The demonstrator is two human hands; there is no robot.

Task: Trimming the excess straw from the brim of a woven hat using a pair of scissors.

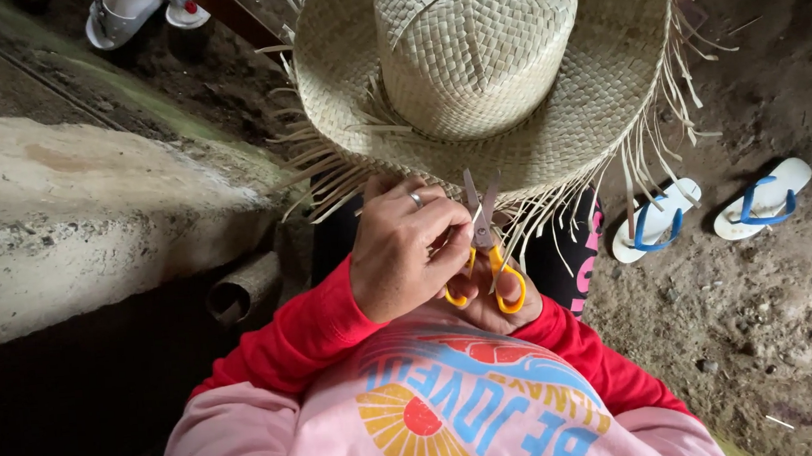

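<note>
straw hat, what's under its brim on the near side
Under the straw hat brim hang loose unwoven strands; there the left hand and right hand hold yellow-handled scissors, blades open. Dark trousers show below. What the crown covers cannot be seen.

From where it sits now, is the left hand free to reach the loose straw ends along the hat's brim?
Probably yes: the left hand already rests at the hat brim, with the straw ends just beside its fingers and nothing between them.

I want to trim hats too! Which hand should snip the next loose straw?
Probably the right hand: it holds the yellow-handled scissors, blades open and pointing at the straw hat fringe. The left hand lies over it at the brim, pinching strands, without a tool.
</note>
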